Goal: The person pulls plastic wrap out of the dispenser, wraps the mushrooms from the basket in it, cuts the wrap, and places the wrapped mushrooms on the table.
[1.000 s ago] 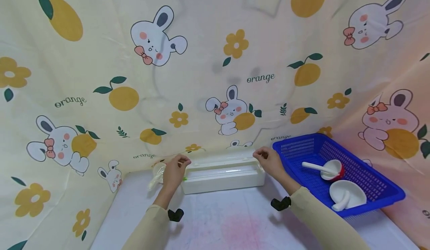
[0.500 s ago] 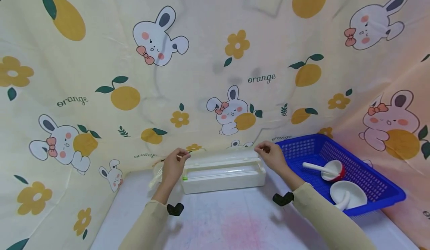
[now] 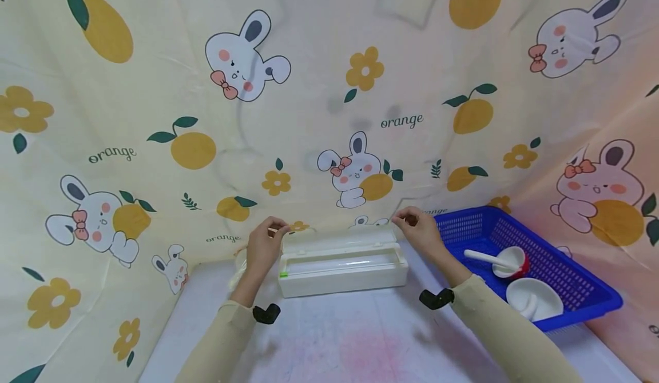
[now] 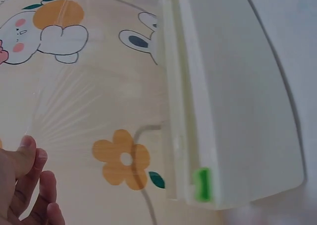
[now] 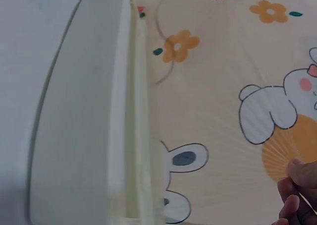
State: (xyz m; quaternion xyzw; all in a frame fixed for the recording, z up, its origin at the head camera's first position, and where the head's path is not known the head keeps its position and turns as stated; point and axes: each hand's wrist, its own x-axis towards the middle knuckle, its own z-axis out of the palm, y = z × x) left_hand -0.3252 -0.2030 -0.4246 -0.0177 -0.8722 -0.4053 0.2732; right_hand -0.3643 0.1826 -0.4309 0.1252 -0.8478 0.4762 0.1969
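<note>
Pinching thin, clear plastic film (image 4: 69,98) beside a long, white, rectangular box (image 3: 344,283), the left hand (image 3: 264,247) and right hand (image 3: 421,235) are risking a tear through uneven pulling.

A white tabletop (image 3: 304,348) is walled in by cartoon-printed cloth (image 3: 309,114).
The cream cloth is covered with rabbits (image 3: 352,194), oranges (image 3: 193,150), yellow flowers (image 3: 355,74) and the word "orange" (image 3: 401,121); its surface is crossed by creases and faint shadows, and its right side is tinted peach. The tabletop is marked by a pink patch (image 3: 368,351) toward the near side.
</note>
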